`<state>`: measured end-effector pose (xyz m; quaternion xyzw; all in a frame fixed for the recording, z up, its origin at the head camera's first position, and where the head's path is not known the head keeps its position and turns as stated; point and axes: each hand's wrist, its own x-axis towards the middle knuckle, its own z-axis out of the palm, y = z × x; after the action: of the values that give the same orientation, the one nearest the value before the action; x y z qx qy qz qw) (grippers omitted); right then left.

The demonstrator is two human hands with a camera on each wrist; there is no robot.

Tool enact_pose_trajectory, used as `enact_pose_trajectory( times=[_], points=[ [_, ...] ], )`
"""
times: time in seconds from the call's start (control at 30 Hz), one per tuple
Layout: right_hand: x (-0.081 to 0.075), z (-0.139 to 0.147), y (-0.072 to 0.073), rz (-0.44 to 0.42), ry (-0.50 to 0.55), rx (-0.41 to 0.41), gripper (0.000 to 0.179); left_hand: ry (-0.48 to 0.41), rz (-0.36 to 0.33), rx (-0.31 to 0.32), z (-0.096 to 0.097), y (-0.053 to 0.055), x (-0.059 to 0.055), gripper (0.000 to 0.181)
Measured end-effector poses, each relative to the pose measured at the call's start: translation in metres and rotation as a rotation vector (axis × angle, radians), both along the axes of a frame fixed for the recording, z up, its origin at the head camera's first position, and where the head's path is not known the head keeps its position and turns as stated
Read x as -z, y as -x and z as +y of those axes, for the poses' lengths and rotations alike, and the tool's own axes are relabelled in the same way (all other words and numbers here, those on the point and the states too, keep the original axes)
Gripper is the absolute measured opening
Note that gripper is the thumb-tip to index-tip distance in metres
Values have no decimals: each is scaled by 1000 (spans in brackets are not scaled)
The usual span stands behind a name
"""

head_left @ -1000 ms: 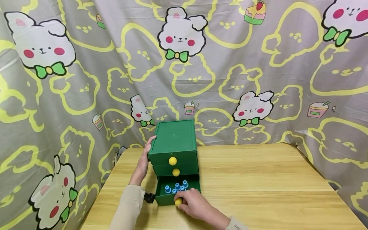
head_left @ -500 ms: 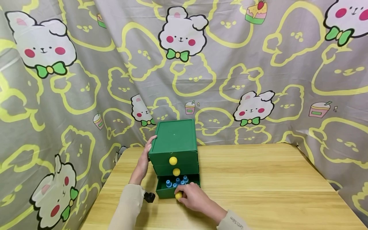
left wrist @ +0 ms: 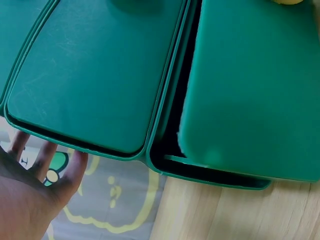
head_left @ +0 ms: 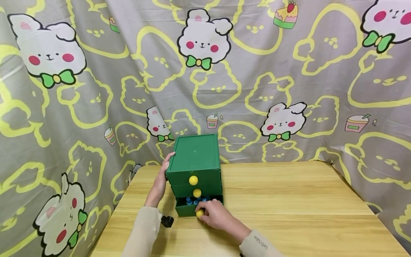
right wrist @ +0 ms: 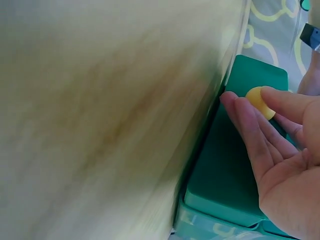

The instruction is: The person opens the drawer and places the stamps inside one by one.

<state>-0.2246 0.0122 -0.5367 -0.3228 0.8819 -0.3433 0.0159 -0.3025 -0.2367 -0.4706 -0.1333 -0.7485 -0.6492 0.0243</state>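
A green cabinet with three drawers, each with a round yellow knob, stands on the wooden table. Its bottom drawer is partly pulled out, and several blue peg-like pieces stand inside, some hidden behind my right hand. My right hand pinches the yellow knob of that drawer between thumb and fingers. On the cabinet's left side my left hand rests with its fingers extended, as the left wrist view also shows, fingertips against the wall.
The wooden table extends to the right of the cabinet. A patterned grey curtain hangs behind and along the left side. A small black device sits at the left wrist.
The bottom drawer has slid inward, carried by my right hand on its knob, and the blue pieces have moved back under the cabinet. My left hand has stayed in place.
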Motion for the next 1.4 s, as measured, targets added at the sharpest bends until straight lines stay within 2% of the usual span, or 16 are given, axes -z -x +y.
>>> enact_pose_trajectory(
  times=[0.23,0.5,0.77,1.1,1.4],
  points=[
    [1,0,6,-29,16,8,14,-5,15,2,1,0,0,55],
    [2,1,15,2,41,5,15,-4,16,4,0,-1,0,54],
    [4,1,22,-35,30,28,17,0,13,3,0,-1,1,55],
    [7,0,28,12,19,56,17,6,17,2,0,0,1,54],
    [9,-1,28,40,15,72,16,2,14,-1,0,-1,0,54]
  ],
)
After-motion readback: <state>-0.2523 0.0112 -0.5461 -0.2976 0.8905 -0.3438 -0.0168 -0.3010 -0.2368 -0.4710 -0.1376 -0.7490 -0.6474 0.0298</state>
